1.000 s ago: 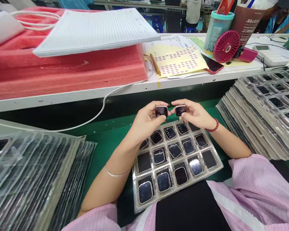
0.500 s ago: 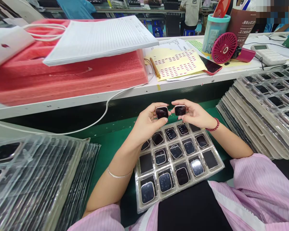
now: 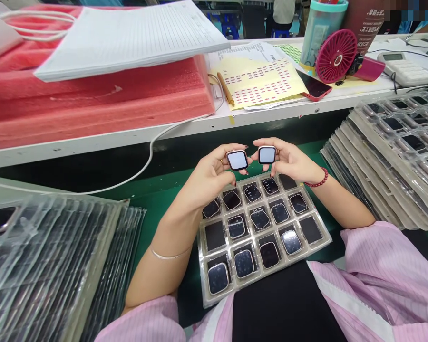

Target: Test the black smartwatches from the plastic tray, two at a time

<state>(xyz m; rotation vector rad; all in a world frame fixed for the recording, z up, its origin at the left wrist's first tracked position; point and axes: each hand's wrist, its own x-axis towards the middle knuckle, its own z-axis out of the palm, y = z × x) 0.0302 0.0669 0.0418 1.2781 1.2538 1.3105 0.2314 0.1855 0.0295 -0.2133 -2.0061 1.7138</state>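
Between the thumb and fingers of my left hand [image 3: 214,175] is a square watch [image 3: 237,160], its screen lit white. My right hand [image 3: 288,159] grips a second square watch [image 3: 267,155], also showing a white screen. Both are held up side by side, a small gap apart, above the far edge of a clear plastic tray [image 3: 231,244]. Several watches lie face up in the tray's compartments. Two of those, near the far edge, show small white marks on dark screens. A few compartments hold no watch.
Stacked trays stand at the left [image 3: 57,256] and right [image 3: 381,166]. On the white shelf [image 3: 171,126] ahead are red foam [image 3: 128,95] with a notebook [image 3: 135,40], papers, a phone [image 3: 316,85], a pink fan [image 3: 336,56] and a calculator [image 3: 404,69]. A white cable hangs down.
Both held watches have gone from dark screens with small text to plain white. My left thumb has slid off the watch face toward its lower edge. The view has tilted slightly downward.
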